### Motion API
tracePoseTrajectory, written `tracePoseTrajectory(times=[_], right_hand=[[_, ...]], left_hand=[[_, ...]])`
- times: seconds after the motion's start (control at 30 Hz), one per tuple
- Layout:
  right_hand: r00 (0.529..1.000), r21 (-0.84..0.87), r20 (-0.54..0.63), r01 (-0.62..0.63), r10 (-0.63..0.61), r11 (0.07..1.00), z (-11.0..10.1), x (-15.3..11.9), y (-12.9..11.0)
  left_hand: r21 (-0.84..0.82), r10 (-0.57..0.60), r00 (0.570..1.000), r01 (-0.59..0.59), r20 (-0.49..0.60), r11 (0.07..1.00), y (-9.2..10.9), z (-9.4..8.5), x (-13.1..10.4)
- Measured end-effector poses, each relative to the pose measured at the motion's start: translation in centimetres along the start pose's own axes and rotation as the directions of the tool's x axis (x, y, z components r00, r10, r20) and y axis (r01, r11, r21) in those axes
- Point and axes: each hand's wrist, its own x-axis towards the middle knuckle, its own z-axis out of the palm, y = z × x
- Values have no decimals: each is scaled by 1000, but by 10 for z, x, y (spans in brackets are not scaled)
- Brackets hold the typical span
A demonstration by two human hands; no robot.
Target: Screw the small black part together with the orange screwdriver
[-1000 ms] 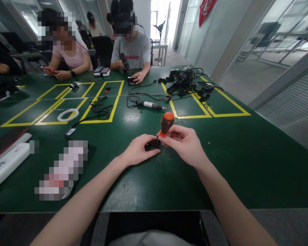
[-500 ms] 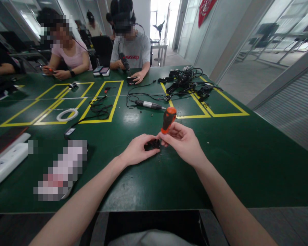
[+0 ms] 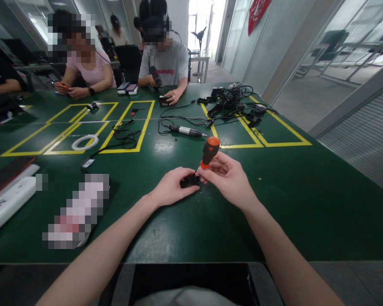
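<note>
On the green table (image 3: 230, 238) my left hand (image 3: 172, 187) is closed around a small black part (image 3: 188, 182), thumb on the near side and fingers on the far side. What kind of part it is I cannot make out. My right hand (image 3: 228, 176) grips a screwdriver (image 3: 210, 149) with an orange and dark grey handle, low near the collar. The handle stands up, leaning a little to the right, and the shaft slants down to the black part. Its tip is too small to see clearly.
Beyond my hands lies a corded pen-shaped electric screwdriver (image 3: 187, 131). Tangled black cables (image 3: 226, 102) are heaped at the back right. On the left are a white ring (image 3: 84, 142), a phone-like object (image 3: 79, 208) and a power strip (image 3: 11, 204). Co-workers (image 3: 164, 63) sit opposite.
The screwdriver shaft's lower end has shifted slightly left, over the black part, and the handle tilts more to the right. My left hand keeps its hold.
</note>
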Motion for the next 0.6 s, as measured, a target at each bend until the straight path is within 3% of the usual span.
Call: tracePoseTrajectory(times=[0.33,0.6], right_hand=[[999,-32,38,29,-28,999,-2,1,3],[1000,-15,-12,-9,9,1000,0,-1,1]], left_hand=[[19,-1,1000,1,2,1000,-1,1,0],[-9,7,1000,-7,-2,1000,-1,1,0]])
